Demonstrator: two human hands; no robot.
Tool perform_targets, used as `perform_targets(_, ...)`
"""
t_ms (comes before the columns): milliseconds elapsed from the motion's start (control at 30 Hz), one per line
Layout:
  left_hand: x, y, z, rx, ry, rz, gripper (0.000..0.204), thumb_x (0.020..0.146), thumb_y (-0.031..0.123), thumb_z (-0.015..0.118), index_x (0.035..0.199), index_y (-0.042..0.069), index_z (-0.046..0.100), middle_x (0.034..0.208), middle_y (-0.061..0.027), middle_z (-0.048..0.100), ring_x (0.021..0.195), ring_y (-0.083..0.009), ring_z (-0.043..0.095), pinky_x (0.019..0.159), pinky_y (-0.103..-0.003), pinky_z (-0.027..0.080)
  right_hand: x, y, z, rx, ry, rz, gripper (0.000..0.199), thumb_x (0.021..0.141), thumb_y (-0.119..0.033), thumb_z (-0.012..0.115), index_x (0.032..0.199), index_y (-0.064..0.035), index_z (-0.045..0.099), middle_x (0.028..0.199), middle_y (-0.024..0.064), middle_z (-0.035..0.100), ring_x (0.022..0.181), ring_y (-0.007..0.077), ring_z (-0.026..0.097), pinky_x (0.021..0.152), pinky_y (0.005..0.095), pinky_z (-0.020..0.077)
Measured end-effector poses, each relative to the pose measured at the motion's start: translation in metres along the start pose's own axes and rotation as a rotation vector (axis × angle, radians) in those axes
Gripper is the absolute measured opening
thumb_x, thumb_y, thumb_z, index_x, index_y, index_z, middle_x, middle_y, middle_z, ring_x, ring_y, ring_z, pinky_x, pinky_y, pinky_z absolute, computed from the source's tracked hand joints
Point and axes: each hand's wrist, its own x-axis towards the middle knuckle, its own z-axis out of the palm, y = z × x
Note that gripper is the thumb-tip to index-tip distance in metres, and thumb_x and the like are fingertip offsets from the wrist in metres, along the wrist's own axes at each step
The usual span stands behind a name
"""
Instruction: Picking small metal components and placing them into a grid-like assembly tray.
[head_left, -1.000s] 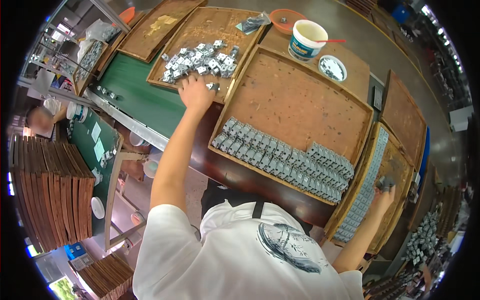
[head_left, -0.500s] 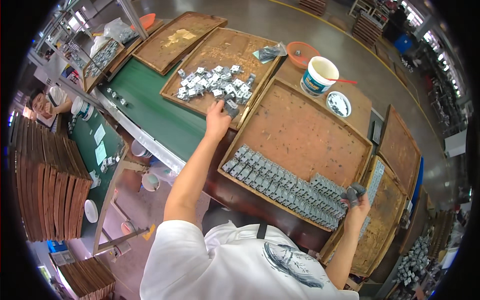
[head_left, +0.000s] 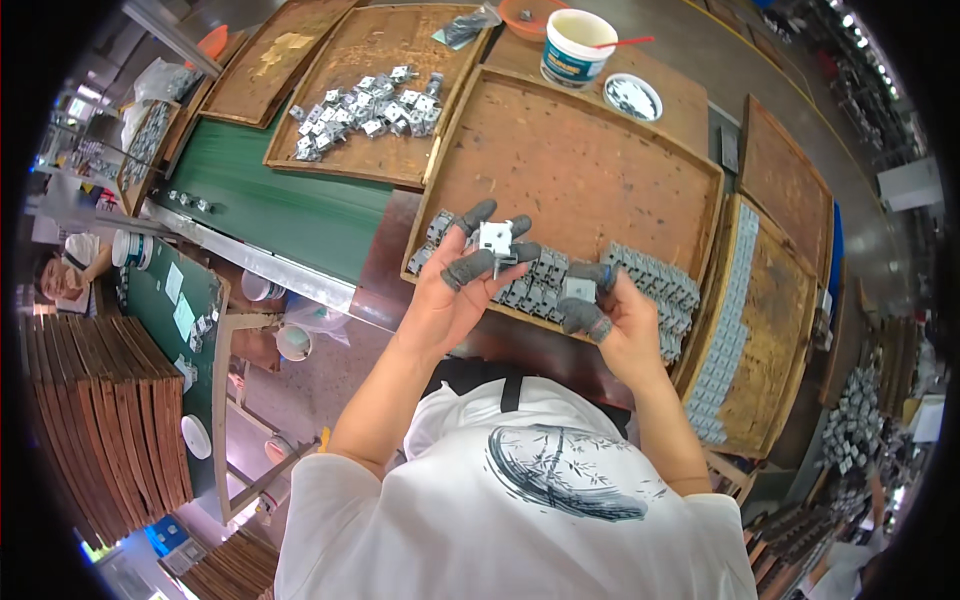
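Observation:
My left hand [head_left: 450, 290], with grey finger covers, holds a small square metal part [head_left: 496, 237] with a pale face up between thumb and fingers. Close by on the right, my right hand [head_left: 632, 322] pinches a small pale square plate [head_left: 579, 289] between covered thumb and forefinger. Both hands are over the front of a wooden tray [head_left: 600, 165]. Rows of grey metal parts [head_left: 655, 290] line that tray's near side, partly hidden by my hands. A loose heap of similar metal parts [head_left: 375, 106] lies in another wooden tray [head_left: 400, 45], farther left.
Behind the tray stand a white bucket [head_left: 575, 62] with a red stick and a white bowl [head_left: 632, 98]. On the right, a tray [head_left: 775, 300] carries a strip of pale parts. To the left are a green work surface [head_left: 270, 215] and stacked wooden boards [head_left: 105, 420].
My left hand has come from the heap to the near tray, now with a metal part. My right hand has moved left from the tray's right corner toward it. The view has shifted.

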Motion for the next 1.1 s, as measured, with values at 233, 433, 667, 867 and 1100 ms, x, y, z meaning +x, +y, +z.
perform_targets(233,-0.023,-0.019,0.011,0.127,-0.025,-0.034,0.044,0.088,0.009,0.066,0.129,0.003,0.052,0.128,-0.0078,0.056,0.120,-0.0188,0.052,0.105,-0.037,0.040,-0.002,-0.002,0.000,-0.781,0.080,-0.555,0.037,0.083,-0.026,0.075,0.095,0.0027,0.055,0.079,0.0165,0.061,0.071,0.0360,0.061,0.063,0.0365,0.0491)
perform_targets(433,-0.031,-0.031,-0.002,0.499,0.077,0.078,0.045,0.082,0.006,0.073,0.124,0.001,0.058,0.119,-0.0058,0.062,0.111,-0.0186,0.058,0.099,-0.034,0.045,-0.006,-0.005,-0.001,-0.767,0.044,-0.539,0.029,0.079,-0.018,0.076,0.089,0.0023,0.057,0.080,0.0141,0.056,0.072,0.0338,0.058,0.062,0.0383,0.0472)
perform_targets(667,-0.036,-0.016,0.006,0.429,0.079,0.057,0.039,0.084,0.004,0.070,0.121,0.000,0.059,0.113,-0.0046,0.064,0.108,-0.0153,0.059,0.092,-0.031,0.048,0.002,-0.004,0.011,-0.718,-0.043,-0.525,0.022,0.075,-0.008,0.073,0.088,0.0011,0.058,0.082,0.0142,0.055,0.073,0.0337,0.058,0.062,0.0387,0.0473)
perform_targets(867,-0.042,-0.032,0.004,1.173,0.087,0.172,0.022,0.087,0.015,0.065,0.103,0.001,0.059,0.092,-0.0126,0.055,0.089,-0.0310,0.055,0.080,-0.037,0.046,-0.004,-0.007,0.012,-0.874,-0.050,-0.535,0.017,0.068,0.001,0.062,0.080,0.0027,0.051,0.076,0.0174,0.047,0.068,0.0379,0.050,0.060,0.0411,0.0420)
perform_targets(1100,-0.047,-0.048,0.009,0.823,0.054,0.153,0.030,0.091,0.011,0.065,0.118,0.002,0.058,0.105,-0.0045,0.052,0.102,-0.0150,0.052,0.084,-0.029,0.045,-0.012,0.012,0.005,-0.868,-0.092,-0.550,0.017,0.079,-0.001,0.063,0.083,0.0060,0.048,0.079,0.0189,0.048,0.067,0.0380,0.049,0.059,0.0392,0.0409)
